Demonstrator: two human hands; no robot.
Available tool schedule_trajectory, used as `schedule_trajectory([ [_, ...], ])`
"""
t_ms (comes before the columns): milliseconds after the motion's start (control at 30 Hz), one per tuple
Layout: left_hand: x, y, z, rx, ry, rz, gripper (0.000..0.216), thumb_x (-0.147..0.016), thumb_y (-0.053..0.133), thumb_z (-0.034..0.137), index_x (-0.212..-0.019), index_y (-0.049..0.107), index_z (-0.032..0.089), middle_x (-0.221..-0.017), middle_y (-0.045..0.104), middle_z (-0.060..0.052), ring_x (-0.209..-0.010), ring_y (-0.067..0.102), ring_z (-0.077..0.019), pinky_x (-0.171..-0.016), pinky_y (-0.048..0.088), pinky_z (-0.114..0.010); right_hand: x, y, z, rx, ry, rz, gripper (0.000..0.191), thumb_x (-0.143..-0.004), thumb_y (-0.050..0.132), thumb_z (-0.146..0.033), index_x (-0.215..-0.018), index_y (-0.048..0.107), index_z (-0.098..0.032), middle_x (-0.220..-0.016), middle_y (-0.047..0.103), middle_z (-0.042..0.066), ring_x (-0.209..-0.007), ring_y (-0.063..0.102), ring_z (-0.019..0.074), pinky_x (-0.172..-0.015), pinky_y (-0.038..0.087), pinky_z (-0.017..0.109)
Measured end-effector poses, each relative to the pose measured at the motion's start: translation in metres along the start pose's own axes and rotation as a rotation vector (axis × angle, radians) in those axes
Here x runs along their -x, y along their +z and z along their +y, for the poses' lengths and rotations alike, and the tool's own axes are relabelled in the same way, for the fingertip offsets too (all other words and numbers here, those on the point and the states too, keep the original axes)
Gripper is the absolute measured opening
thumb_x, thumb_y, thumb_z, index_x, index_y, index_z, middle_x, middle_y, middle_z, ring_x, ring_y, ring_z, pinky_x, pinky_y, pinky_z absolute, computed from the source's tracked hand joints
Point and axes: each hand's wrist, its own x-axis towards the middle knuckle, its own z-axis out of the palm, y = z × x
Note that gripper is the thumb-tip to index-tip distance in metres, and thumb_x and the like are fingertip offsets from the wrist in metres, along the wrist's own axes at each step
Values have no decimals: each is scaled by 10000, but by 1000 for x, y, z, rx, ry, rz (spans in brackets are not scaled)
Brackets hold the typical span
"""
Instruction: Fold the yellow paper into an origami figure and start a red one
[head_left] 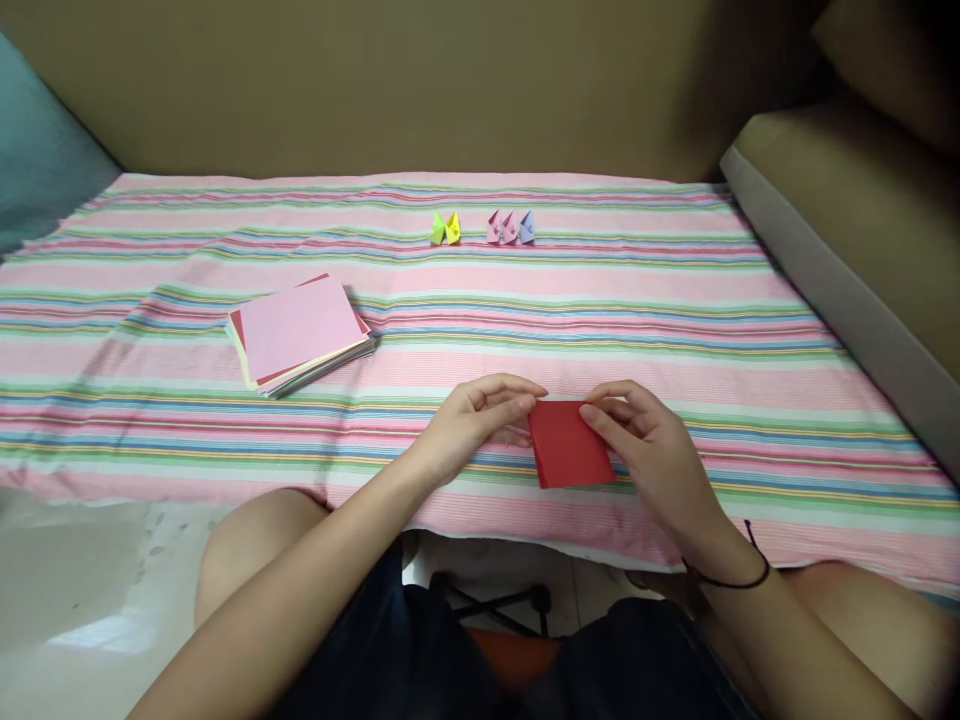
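A red square of folded paper (pixel 574 447) is held up between my two hands, just over the front part of the striped cloth. My left hand (pixel 476 420) pinches its upper left corner between thumb and fingers. At the upper right corner, my right hand (pixel 649 440) grips the paper, thumb on the near face and fingers curled behind it. A second layer shows along the paper's left and lower left edge. What the fingertips do behind the sheet is hidden.
A stack of coloured paper (pixel 304 325), pink on top, lies to the left. Toward the back stand several small folded paper pieces: green, yellow (pixel 453 228), pink and a violet one (pixel 527 228). A striped cloth (pixel 420 280) covers the surface. A brown cushion (pixel 847 220) borders the right.
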Motion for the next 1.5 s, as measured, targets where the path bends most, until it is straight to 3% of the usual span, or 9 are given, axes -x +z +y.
schedule_trajectory([
  [367,-1,2,-9,200,14,-84,337,-691,792,246,-990,643,194,-774,676,11,-631,641,-90,-587,498,-190,7,18,-2,-303,242,-111,255,-784,669,-437,-932,691,-231,-958,698,35,-843,639,168,-697,520,260],
  [500,-1,3,-7,185,64,-62,327,-665,809,235,-909,602,172,-702,656,27,-565,606,-74,-551,479,-178,12,17,-4,-424,279,-324,392,-851,547,-538,-1085,688,-257,-1070,693,67,-979,636,201,-774,531,307],
  [700,0,0,-2,92,114,-95,228,-747,735,212,-888,557,182,-770,623,21,-624,592,-74,-606,476,-188,17,11,-8,-490,185,-622,705,-638,723,-618,-1264,576,-328,-1316,574,66,-1092,602,247,-928,483,404],
  [867,5,-7,9,-186,65,-268,155,-794,659,194,-941,611,180,-762,560,11,-700,550,-96,-674,450,-219,11,8,-15,-563,303,-383,391,-879,526,-501,-1148,648,-244,-1213,650,61,-1103,608,218,-920,497,363],
  [1000,8,-8,13,-500,-37,-367,220,-800,604,187,-1011,655,148,-702,522,14,-650,475,-99,-618,405,-229,6,3,-20,-552,363,-169,259,-907,505,-346,-1068,668,-224,-1146,685,34,-1095,613,205,-889,518,332],
  [1133,7,-2,9,-686,38,-308,281,-796,634,271,-1055,687,176,-646,433,44,-605,398,-90,-543,323,-213,6,0,-18,-499,304,-126,248,-889,540,-379,-1007,682,-214,-1070,711,41,-1026,644,216,-849,536,341],
  [1233,7,4,6,-602,18,-269,341,-805,644,368,-1091,676,184,-637,471,42,-591,432,-90,-536,331,-214,9,1,-15,-330,205,-110,273,-882,554,-410,-1021,680,-210,-1047,714,50,-984,654,225,-841,533,364],
  [1333,8,9,2,-308,-29,-258,403,-758,710,305,-1131,633,173,-805,641,-15,-744,600,-132,-684,456,-244,14,3,-15,22,-62,-102,234,-887,569,-350,-1062,671,-233,-1042,709,38,-964,650,211,-857,518,370],
  [1500,9,14,-7,-79,53,-112,449,-643,790,181,-1062,630,171,-984,711,-59,-881,681,-185,-797,523,-287,18,4,-22,476,-633,-126,183,-874,562,-165,-983,684,-247,-1144,647,54,-1174,530,240,-993,435,454],
])
